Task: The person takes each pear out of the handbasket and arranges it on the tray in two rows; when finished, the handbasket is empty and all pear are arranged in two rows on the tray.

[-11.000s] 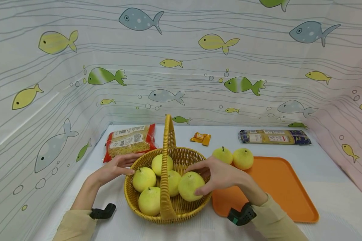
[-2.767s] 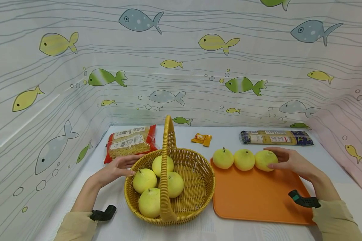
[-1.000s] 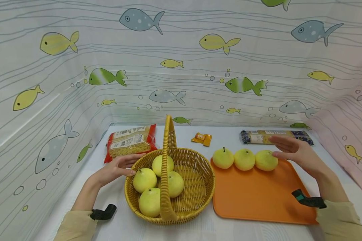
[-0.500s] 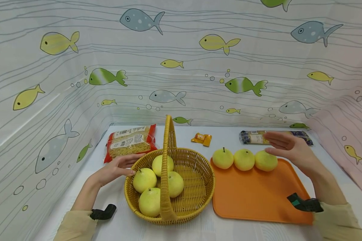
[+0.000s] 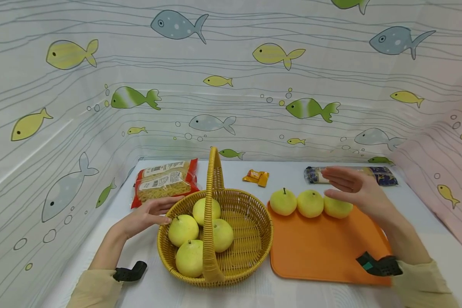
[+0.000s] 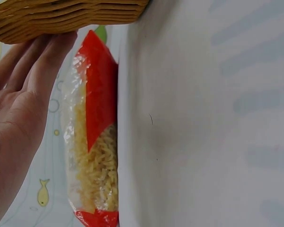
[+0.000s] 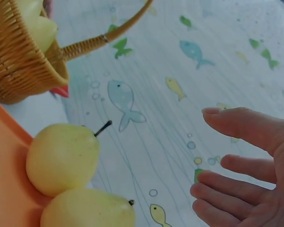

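My left hand [image 5: 148,216] rests with extended fingers against the outer left side of a wicker basket [image 5: 250,265]. In the left wrist view the fingers [image 6: 45,61] lie straight along the basket wall. Several yellow-green pears [image 5: 183,230] fill the basket's left half; its tall handle stands upright. Three more pears [image 5: 310,203] form a row along the back edge of an orange tray [image 5: 323,252]. My right hand [image 5: 354,190] hovers above the rightmost pear [image 5: 337,209], partly covering it, fingers apart from the thumb and holding nothing, as the right wrist view shows.
A red-edged bag of pasta [image 5: 163,182] lies behind the left hand. Small orange wrapped sweets [image 5: 256,176] sit at the back middle. Behind the right hand lies a long dark-ended packet [image 5: 383,176], partly hidden. Fish-printed sheeting surrounds the table.
A pear has gone from the basket's right side to the tray's back row. My right hand has let go of it, risen and drifted left. The left hand stays at the basket.
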{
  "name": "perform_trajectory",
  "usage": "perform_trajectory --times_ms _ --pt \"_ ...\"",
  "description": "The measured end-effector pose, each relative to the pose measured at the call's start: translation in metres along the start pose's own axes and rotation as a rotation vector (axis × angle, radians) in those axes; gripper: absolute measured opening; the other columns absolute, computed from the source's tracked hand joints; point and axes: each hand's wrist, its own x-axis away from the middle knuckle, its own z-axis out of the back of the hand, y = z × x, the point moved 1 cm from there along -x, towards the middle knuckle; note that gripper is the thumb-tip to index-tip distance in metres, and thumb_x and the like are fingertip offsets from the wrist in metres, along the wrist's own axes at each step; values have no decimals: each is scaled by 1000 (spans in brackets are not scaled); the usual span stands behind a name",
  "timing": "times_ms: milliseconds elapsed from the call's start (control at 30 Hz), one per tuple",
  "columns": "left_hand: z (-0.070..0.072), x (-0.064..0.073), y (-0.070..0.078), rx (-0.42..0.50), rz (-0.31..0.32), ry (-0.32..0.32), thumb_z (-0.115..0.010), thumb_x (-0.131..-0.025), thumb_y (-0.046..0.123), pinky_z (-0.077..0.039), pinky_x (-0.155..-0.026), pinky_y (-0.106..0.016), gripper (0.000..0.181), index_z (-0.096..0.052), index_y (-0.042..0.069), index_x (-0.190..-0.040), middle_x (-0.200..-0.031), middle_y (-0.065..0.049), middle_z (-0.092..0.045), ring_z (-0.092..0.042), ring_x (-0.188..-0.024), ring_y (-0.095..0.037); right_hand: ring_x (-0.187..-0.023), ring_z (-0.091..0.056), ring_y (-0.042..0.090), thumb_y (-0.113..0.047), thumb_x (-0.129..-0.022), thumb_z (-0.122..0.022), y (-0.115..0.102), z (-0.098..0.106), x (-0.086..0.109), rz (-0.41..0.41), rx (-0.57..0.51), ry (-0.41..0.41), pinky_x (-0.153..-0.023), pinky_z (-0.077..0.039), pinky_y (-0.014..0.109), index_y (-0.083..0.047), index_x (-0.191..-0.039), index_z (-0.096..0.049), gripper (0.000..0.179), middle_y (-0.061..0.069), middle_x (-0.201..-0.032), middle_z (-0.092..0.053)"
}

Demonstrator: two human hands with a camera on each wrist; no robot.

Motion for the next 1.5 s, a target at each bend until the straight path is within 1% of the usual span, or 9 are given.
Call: perform_trajectory --times_ms 100,267,567,667,800,933,1033,1233,1500 --pt "0 0 0 1 0 -1 -61 -94 6 -45 -101 -19 62 -38 0 -152 -153 -25 -40 -52 -129 0 -124 -56 -4 -9 -93 -71 -3 -5 0 35 -10 -30 -95 -46 13 -2 -147 -45 61 -10 -137 -60" --pt "0 0 -1 -2 1 -3 -60 -94 6 -45 -101 -20 62 -38 0 -152 -154 -26 -40 -52 -130 -1 -126 -55 -3 -13 -92 -73 -9 -16 0 35 6 -45 -96 -45 12 -9 -146 -49 60 -6 -138 -60" --pt "-1 0 -1 -2 13 -4 -60 -95 7 -45 -100 -20 62 -38 1 -152 -154 -26 -39 -52 -129 0 -127 -55 1 -16 -90 -76 -17 -41 1 52 28 -63 -99 -44 14 -10 -144 -51 60 12 -143 -57" --pt "-2 -1 -1 16 9 -13 -60 -95 6 -46 -101 -21 62 -37 0 -153 -155 -26 -38 -51 -131 -1 -129 -55 4 -17 -89 -77 -18 -50 1 51 33 -82 -100 -44 15 -12 -144 -52 61 11 -144 -56" --pt "-2 -2 0 31 8 -20 -59 -95 6 -46 -101 -22 62 -36 1 -153 -156 -25 -37 -50 -132 -2 -133 -54 14 -18 -88 -78 -21 -64 -1 41 3 -122 -101 -44 18 -15 -144 -53 62 9 -144 -56" --pt "-2 -1 0 32 10 -17 -59 -95 5 -45 -101 -21 62 -36 1 -153 -156 -24 -38 -50 -131 -1 -135 -52 22 -21 -87 -79 -24 -79 -5 37 -23 -157 -106 -44 31 -16 -143 -54 62 5 -144 -57" --pt "-2 -1 0 22 10 -11 -60 -95 6 -45 -101 -20 62 -37 0 -153 -155 -25 -39 -51 -130 0 -135 -52 22 -20 -86 -80 -27 -90 -8 53 -39 -177 -109 -42 40 -17 -142 -54 62 4 -144 -57" --pt "-2 0 0 12 11 -10 -60 -95 6 -44 -101 -19 62 -37 1 -152 -155 -25 -38 -51 -130 0 -135 -52 19 -19 -85 -80 -39 -111 -12 90 -94 -197 -107 -43 24 -18 -143 -54 63 4 -145 -56" --pt "1 0 0 -14 8 -3 -60 -95 7 -44 -101 -19 61 -39 1 -152 -153 -25 -41 -52 -129 0 -138 -49 19 -23 -84 -82 -56 -139 -20 120 -82 -239 -111 -40 31 -18 -143 -54 65 1 -146 -55"
